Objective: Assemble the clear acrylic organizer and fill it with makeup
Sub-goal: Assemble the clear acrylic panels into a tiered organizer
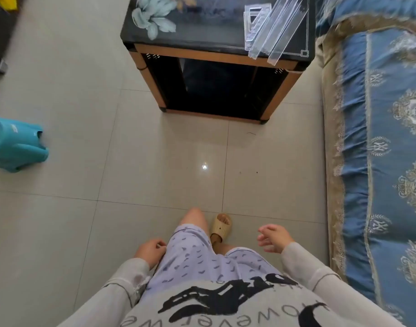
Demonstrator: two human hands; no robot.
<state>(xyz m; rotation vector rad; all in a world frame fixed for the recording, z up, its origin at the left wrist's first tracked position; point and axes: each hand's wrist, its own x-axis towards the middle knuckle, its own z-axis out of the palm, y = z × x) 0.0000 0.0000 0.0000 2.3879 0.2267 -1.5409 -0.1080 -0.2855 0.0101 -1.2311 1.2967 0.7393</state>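
Floor: pale glossy tiles, one bright light reflection near the middle.
Bed: along the right edge, blue quilt with gold crest pattern and fringed trim.
Table: small, dark glossy top with a pale flower print, wood-tone frame, open dark shelf below; stands at the top of the view, just beside the bed.
Person: standing well back from the table, grey long sleeves, grey printed shirt, lilac patterned shorts, one knee forward.
Teal container: on the floor at the left edge, well apart from the table.
Acrylic panels: clear flat pieces, loose, stacked at angles on the table's right near corner; two long strips overhang the front edge. Not assembled.
Left hand: fingers curled in, loosely closed at the shorts' hem, holding nothing visible.
Right hand: open, fingers spread, empty, in the air beside the thigh.
Slipper: beige, on the foot between the hands.
Makeup: none in view.
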